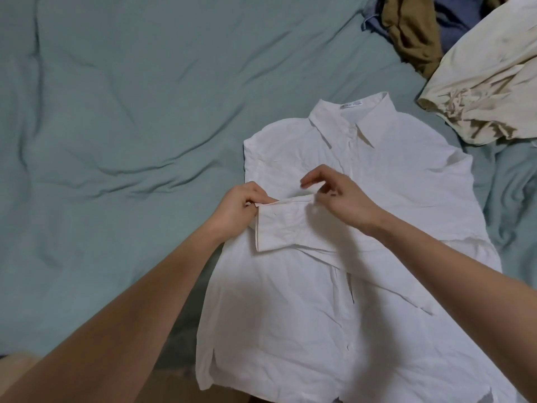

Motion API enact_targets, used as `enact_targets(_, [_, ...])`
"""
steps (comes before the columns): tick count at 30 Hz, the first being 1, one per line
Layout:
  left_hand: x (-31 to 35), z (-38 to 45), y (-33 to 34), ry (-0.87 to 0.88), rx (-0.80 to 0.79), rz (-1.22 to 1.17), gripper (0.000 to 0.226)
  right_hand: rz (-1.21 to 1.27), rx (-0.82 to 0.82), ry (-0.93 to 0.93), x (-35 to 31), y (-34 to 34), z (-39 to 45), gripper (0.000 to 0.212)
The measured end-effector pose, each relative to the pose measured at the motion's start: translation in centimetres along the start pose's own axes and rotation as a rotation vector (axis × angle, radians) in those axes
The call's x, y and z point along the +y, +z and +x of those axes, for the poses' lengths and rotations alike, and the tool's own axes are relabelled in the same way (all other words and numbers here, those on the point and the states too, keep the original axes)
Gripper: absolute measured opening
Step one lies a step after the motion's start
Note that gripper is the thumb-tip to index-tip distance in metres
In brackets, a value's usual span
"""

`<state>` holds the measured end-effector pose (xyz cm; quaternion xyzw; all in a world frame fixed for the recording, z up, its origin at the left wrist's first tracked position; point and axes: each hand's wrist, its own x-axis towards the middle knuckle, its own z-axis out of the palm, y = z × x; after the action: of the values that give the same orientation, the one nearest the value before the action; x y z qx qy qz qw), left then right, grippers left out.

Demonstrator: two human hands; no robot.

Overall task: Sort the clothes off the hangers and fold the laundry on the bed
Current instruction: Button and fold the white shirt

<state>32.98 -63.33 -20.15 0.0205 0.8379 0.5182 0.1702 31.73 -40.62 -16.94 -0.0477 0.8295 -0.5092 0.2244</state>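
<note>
A white, wrinkled button-up shirt with a pointed collar (363,257) lies flat on the bed covered with a grey-green creased sheet (122,126), front side up, in the right half of the bed as the person sees it. The long axis of the shirt goes from the near edge of the bed toward the far edge, a little tilted to the right; the collar points to the far side and the hem reaches the near edge. Inside the collar there is a small white sewn label (351,105) with dark writing, but the letters are too small and blurred to read.

One sleeve is folded across the chest of the shirt, and its white cuff (283,225) lies on the left part of the chest, with its open end toward the left.

The left hand (239,209) pinches the far left corner of the cuff between the thumb and the curled fingers. The right hand (340,199) is at the far right corner of the same cuff; its thumb and one finger close on the cuff edge, while the other fingers are lifted and bent above the shirt.

At the far right corner of the bed lies a cream crumpled garment with thin strings (488,91), near the shirt's right shoulder but not touching it. Behind it are a brown crumpled cloth (412,33) and a blue cloth (456,16), touching each other.
</note>
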Motion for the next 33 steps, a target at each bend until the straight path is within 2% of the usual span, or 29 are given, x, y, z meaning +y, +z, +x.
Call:
enact_targets(1, [-0.1, -0.1, -0.1, -0.008, -0.002, -0.011, 0.056, -0.121, 0.064, -0.005, 0.2, 0.0, 0.6, 0.034])
enact_targets(2, [-0.2, -0.1, -0.2, -0.012, 0.004, -0.038, 0.056, -0.278, 0.058, 0.002, 0.4, -0.1, 1.2, 0.029])
enact_targets(4, [-0.2, -0.3, -0.3, -0.018, 0.039, -0.090, 0.056, -0.476, -0.079, 0.034, 0.8, -0.6, 2.1, 0.015])
enact_targets(6, [-0.5, -0.6, -0.5, -0.034, 0.080, -0.120, 0.057, -0.481, -0.185, 0.000, 0.9, -1.2, 2.4, 0.012])
enact_targets(10, [-0.7, -1.4, -0.4, -0.107, 0.058, -0.078, 0.059, -0.485, -0.062, -0.121, 1.8, -1.8, 2.6, 0.017])
enact_targets(14, [0.3, -0.9, -0.2, -0.365, 0.036, -0.320, 0.018, -0.504, -0.065, -0.123, 2.4, -1.1, 2.7, 0.008])
enact_targets(16, [-0.4, -0.2, -0.1, -0.442, 0.009, -0.198, 0.031, -0.461, -0.093, -0.101, 2.4, -0.8, 2.6, 0.012])
enact_targets(17, [-1.0, 0.1, -0.1, -0.436, -0.002, -0.028, 0.033, -0.450, -0.116, -0.086, 2.4, -0.6, 2.5, 0.013])
enact_targets(19, [-1.5, 0.6, 0.2, -0.384, -0.043, 0.375, 0.020, -0.469, -0.105, -0.084, 2.8, -0.4, 2.2, 0.013])
enact_targets(20, [-1.5, 1.0, 0.5, -0.367, -0.065, 0.520, 0.011, -0.492, -0.054, -0.094, 3.1, -0.6, 2.0, 0.015])
enact_targets(21, [-1.0, 1.5, 0.9, -0.335, -0.059, 0.593, 0.015, -0.524, 0.020, -0.104, 3.5, -1.1, 1.8, 0.017])
enact_targets(23, [1.0, 2.6, 2.1, -0.231, 0.005, 0.611, 0.029, -0.603, 0.216, -0.138, 4.5, -3.0, 1.3, 0.020])
enact_targets(26, [4.4, 4.9, 5.3, -0.044, 0.017, 0.540, 0.031, -0.718, 0.413, -0.108, 6.3, -7.5, 0.3, 0.029])
enact_targets(30, [7.4, 8.1, 11.1, 0.083, -0.127, 0.476, 0.026, -0.826, 0.457, 0.091, 9.7, -14.1, -0.9, 0.046])
enact_targets(33, [8.7, 10.1, 14.9, 0.104, -0.153, 0.453, 0.029, -0.862, 0.378, 0.149, 11.9, -18.5, -1.3, 0.055])
